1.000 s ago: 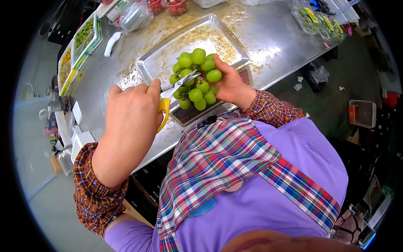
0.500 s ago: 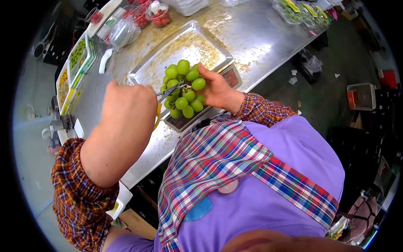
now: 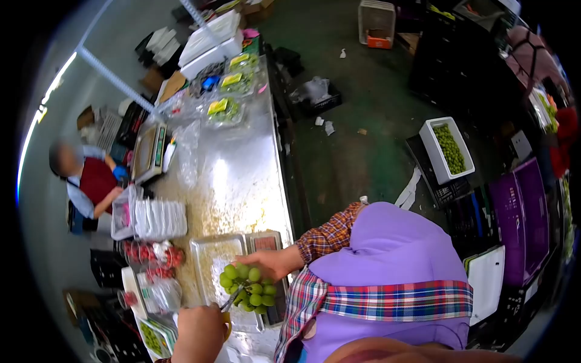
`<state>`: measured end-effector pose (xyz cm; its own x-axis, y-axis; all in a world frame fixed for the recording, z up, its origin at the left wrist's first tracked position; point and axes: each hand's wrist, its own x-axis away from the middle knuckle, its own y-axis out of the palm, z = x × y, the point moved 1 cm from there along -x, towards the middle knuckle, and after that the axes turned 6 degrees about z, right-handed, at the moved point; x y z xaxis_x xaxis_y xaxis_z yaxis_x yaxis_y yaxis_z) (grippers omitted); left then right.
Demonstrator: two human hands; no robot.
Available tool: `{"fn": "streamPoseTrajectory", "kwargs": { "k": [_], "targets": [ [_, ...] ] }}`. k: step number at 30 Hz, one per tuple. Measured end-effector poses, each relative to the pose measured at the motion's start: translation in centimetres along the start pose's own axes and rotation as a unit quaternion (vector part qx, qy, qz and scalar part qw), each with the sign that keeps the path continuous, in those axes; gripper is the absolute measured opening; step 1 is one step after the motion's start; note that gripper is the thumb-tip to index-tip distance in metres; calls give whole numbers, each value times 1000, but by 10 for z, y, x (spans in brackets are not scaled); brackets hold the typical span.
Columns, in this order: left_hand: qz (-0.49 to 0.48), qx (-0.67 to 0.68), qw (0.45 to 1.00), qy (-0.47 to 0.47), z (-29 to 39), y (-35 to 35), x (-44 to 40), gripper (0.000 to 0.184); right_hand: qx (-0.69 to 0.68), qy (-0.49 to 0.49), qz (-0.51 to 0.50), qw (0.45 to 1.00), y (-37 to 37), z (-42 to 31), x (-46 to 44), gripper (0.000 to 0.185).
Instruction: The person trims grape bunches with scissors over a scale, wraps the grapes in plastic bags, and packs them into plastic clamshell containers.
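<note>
My right hand (image 3: pixel 269 261) comes in from the right and is closed round a bunch of green grapes (image 3: pixel 255 289), its fingers partly behind the fruit. My left hand (image 3: pixel 201 334) grips a pair of scissors with a yellow handle (image 3: pixel 227 325). The metal blades (image 3: pixel 231 299) point into the bunch among the stems; whether they touch a grape I cannot tell. Beneath the bunch are a shallow metal tray (image 3: pixel 206 251) and, beside it, a scale (image 3: pixel 264 243) partly covered by my right hand and the grapes.
On the metal table (image 3: pixel 233 175) stand stacked clear trays (image 3: pixel 160 218), tubs of red fruit (image 3: pixel 160 255) and packed green produce (image 3: pixel 225 111). A co-worker (image 3: pixel 97 181) stands across the table. A white crate of green grapes (image 3: pixel 448 149) is at the right.
The view has swung to the right, bringing in the co-worker, the floor and the grape crate. Both hands stay at the bunch, with the scissors still among the stems.
</note>
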<state>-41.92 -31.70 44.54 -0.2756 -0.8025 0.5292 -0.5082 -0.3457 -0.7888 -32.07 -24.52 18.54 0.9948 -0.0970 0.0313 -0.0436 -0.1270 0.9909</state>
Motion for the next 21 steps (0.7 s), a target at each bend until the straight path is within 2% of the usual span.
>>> {"fn": "streamPoseTrajectory", "kwargs": {
  "k": [3, 7, 8, 12, 15, 17, 21],
  "targets": [
    [59, -17, 996, 63, 4, -6, -23, 19, 31, -108, 39, 993, 13, -16, 43, 48],
    [124, -16, 984, 128, 12, -13, -56, 19, 48, -160, 66, 984, -6, -39, 76, 50],
    [183, -32, 969, 161, 16, -16, -61, 12, 46, -175, 104, 978, -2, -42, 87, 50],
    [190, -30, 966, 172, 24, -21, -68, 13, 49, -245, 137, 959, 2, -43, 108, 50],
    [196, -40, 966, 163, 34, -18, -62, 11, 30, -229, 111, 967, 5, -32, 116, 48],
    [210, -42, 964, 158, 37, -16, -59, 10, 10, -228, 107, 968, 8, -23, 117, 52],
    [290, 8, 945, 152, 47, -20, -42, 11, -42, -221, 86, 971, 5, -8, 113, 58]
  ]
}}
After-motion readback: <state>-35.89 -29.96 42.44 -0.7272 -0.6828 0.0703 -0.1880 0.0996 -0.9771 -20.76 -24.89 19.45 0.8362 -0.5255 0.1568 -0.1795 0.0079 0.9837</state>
